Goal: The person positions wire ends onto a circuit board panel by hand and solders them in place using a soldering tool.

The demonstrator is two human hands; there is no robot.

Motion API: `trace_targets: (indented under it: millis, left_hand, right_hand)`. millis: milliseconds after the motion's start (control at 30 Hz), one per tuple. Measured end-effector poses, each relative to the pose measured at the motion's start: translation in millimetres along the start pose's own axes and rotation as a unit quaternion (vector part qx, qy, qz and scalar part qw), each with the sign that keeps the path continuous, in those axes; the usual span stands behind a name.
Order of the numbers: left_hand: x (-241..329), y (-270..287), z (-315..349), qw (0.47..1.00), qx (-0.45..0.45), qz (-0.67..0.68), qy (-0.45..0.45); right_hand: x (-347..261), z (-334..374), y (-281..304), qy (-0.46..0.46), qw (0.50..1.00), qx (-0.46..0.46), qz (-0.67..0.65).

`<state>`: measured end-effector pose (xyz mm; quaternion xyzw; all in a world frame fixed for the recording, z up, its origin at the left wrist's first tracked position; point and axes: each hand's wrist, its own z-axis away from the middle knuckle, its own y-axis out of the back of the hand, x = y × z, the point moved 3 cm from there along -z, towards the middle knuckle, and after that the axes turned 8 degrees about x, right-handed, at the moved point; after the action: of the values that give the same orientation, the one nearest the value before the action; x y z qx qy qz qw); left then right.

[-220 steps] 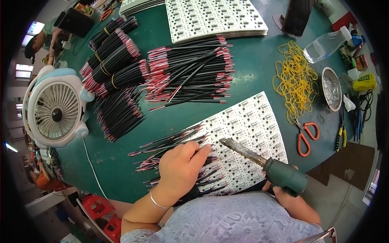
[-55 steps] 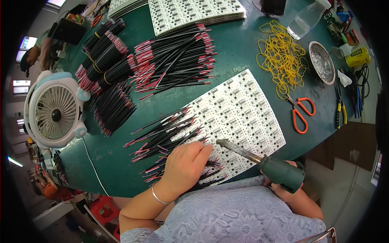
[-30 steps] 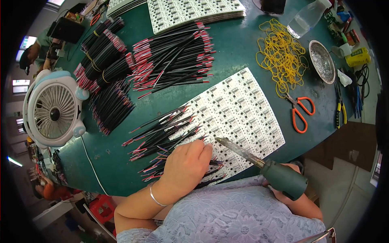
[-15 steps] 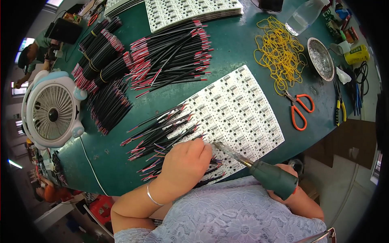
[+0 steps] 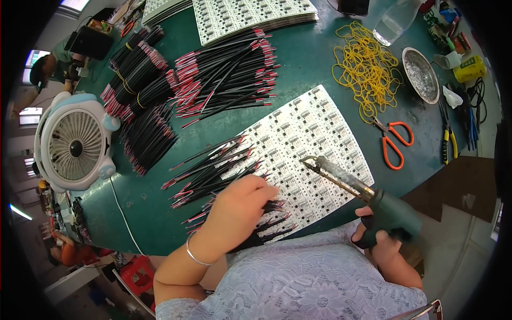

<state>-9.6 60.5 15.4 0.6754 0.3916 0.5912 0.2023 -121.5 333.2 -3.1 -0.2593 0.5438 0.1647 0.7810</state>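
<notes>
A sheet of white circuit boards point(image 5: 320, 136) dotted with small dark parts lies at an angle on the green table. Black wires point(image 5: 205, 165) with red and white stripped ends reach across its left side in rows. My left hand point(image 5: 237, 210), with a bracelet at the wrist, is closed low over these wires. Its fingertips are partly hidden, so any wire between them does not show. In my right hand point(image 5: 381, 242) is a green soldering gun point(image 5: 392, 216), gripped by its handle. The gun's bent tip is above the sheet, away from my left hand.
Bundled black wires point(image 5: 136, 74) and a loose wire pile point(image 5: 226, 74) lie at the far left, near a white fan point(image 5: 74, 149). Stacked board sheets point(image 5: 256, 16) stand behind. Yellow rubber bands point(image 5: 365, 69), orange-handled scissors point(image 5: 394, 141), a metal bowl point(image 5: 421, 76) and pliers point(image 5: 448, 136) lie right.
The soldering gun has swung right and lifted away from the wire ends beside my left hand. My left hand has shifted slightly left and its fingers have changed pose.
</notes>
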Motion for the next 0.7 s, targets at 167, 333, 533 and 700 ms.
trace_targets:
  millis: [167, 333, 533, 700]
  left_hand:
    - [18.9, 26.7, 7.9, 0.987, 0.127, -0.042, 0.086]
    - [20.8, 0.8, 16.4, 0.986, 0.036, -0.146, 0.07]
    - [22.4, -7.4, 19.5, 0.984, 0.021, -0.172, 0.036]
    - [13.7, -8.3, 12.8, 0.983, 0.081, -0.163, 0.013]
  right_hand:
    - [-1.3, -0.8, 2.3, -0.017, 0.999, 0.029, -0.014]
    - [2.2, 5.1, 5.1, -0.024, 0.999, -0.034, 0.004]
    - [5.0, 13.4, 11.2, 0.045, 0.975, -0.096, 0.194]
    - [0.8, 5.4, 8.4, 0.071, 0.949, -0.135, 0.276]
